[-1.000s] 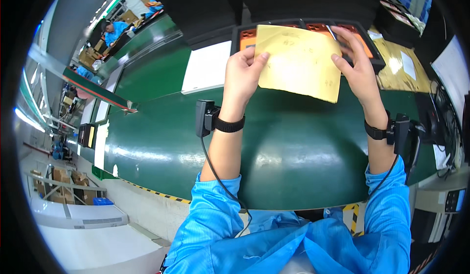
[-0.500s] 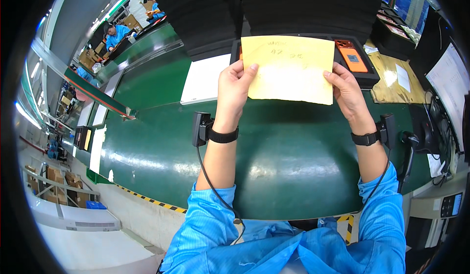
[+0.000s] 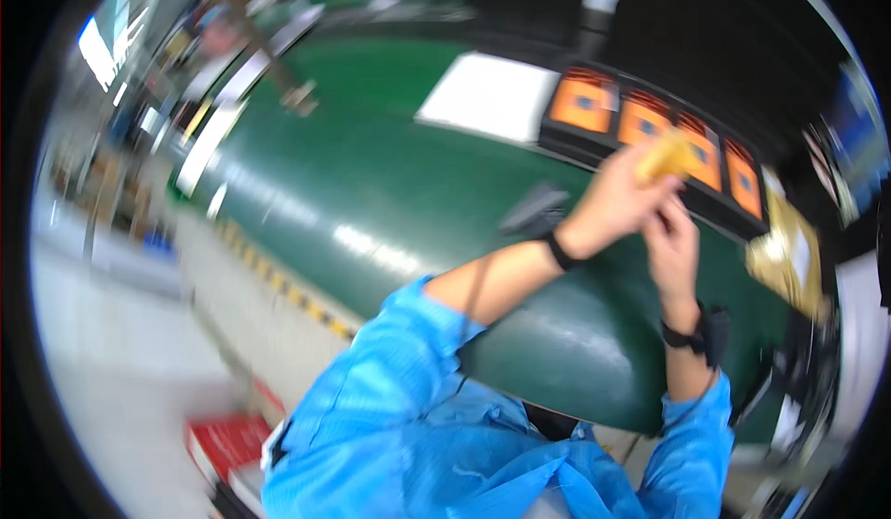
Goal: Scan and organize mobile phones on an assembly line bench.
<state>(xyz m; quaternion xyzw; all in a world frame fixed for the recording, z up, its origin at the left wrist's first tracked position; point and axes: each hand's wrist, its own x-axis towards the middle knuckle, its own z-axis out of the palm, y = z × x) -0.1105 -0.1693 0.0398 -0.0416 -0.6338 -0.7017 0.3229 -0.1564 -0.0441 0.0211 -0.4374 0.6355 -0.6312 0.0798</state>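
My left hand (image 3: pixel 620 196) is closed around a sheet of yellow paper (image 3: pixel 666 155), which looks folded or crumpled and sticks out beyond the fingers. Right against it is my right hand (image 3: pixel 675 241), its fingertips at the left hand's fingers; motion blur hides whether they pinch the paper too. Both hands are raised in front of a black tray (image 3: pixel 580 153) that holds several orange phone-like devices (image 3: pixel 582 102) in a row. Each wrist has a black strap with a small dark unit and cable.
A white board (image 3: pixel 487 95) lies left of the tray on the green table (image 3: pixel 371 166). At the right are a yellow-brown envelope-like sheet (image 3: pixel 789 250) and dark equipment. Black panels (image 3: pixel 687 37) stand behind the tray. A red box (image 3: pixel 232 445) is on the floor at lower left.
The yellow paper, held flat and spread between both hands before, is now bunched in my left hand. My hands came together, and the view has turned, uncovering the tray's row of orange devices.
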